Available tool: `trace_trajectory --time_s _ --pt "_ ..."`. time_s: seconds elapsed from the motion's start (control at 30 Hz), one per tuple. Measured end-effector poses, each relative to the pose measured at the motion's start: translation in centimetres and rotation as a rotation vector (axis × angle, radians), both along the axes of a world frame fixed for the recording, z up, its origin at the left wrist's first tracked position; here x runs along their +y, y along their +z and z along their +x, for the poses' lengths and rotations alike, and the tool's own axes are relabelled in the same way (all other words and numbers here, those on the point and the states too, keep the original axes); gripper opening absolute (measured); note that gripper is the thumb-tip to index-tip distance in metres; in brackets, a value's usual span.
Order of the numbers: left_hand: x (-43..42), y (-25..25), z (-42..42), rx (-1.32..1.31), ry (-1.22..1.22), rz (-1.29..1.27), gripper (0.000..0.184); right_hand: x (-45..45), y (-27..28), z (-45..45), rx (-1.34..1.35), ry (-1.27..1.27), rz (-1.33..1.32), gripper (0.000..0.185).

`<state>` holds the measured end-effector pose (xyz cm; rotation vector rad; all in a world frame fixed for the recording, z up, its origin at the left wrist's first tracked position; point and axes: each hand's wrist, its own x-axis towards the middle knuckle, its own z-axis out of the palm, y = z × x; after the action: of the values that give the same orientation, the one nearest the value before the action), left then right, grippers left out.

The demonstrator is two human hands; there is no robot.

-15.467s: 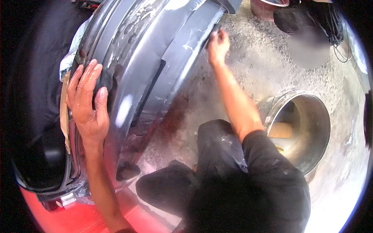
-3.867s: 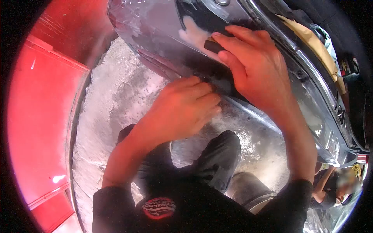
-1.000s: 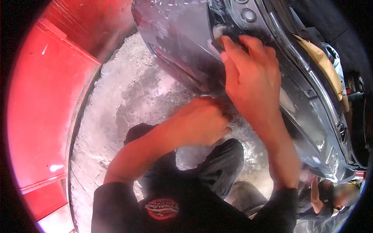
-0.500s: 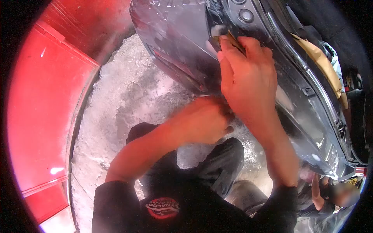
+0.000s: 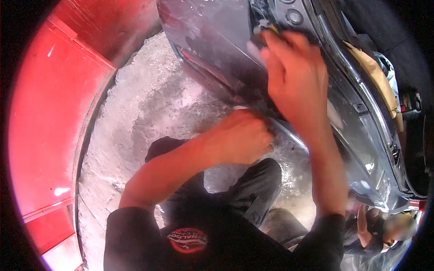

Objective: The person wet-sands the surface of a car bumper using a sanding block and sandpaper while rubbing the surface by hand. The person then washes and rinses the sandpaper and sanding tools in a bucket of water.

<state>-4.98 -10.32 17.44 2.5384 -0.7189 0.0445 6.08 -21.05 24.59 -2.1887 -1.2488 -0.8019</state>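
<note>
A grey vehicle body panel point(image 5: 212, 36) slants down from the top, wet and shiny in places. Against its dark recessed area, my right hand point(image 5: 296, 67) grips a small dark block point(image 5: 258, 39), blurred by motion, with a yellowish bit at its upper edge. A pale smear point(image 5: 262, 23) shows on the panel just above the block. My left hand point(image 5: 244, 137) is closed near the panel's lower edge, below my right hand; its fingertips are turned away, and what they hold, if anything, is hidden.
Red panels point(image 5: 49, 135) stand at the left beside rough grey concrete floor point(image 5: 131, 117). Brown paper point(image 5: 373, 74) lies along the vehicle's opening at right. A round container point(image 5: 282, 226) sits by my right knee. Another person point(image 5: 368, 232) is low at the right.
Since the oldest frame, the view has swung to the panel's other end and both hands are close together. Over the last second, my right hand and the block have shifted slightly up.
</note>
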Motion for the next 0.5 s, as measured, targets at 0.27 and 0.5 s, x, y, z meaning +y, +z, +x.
trace_trajectory --time_s 0.27,0.5 --pt "-0.3 -0.5 0.3 -0.012 -0.014 -0.007 0.026 0.5 0.2 -0.1 -0.014 -0.060 -0.022 0.022" --pt "-0.2 -0.6 0.6 -0.001 0.001 0.050 0.026 0.1 0.9 -1.4 0.040 -0.137 -0.104 0.029"
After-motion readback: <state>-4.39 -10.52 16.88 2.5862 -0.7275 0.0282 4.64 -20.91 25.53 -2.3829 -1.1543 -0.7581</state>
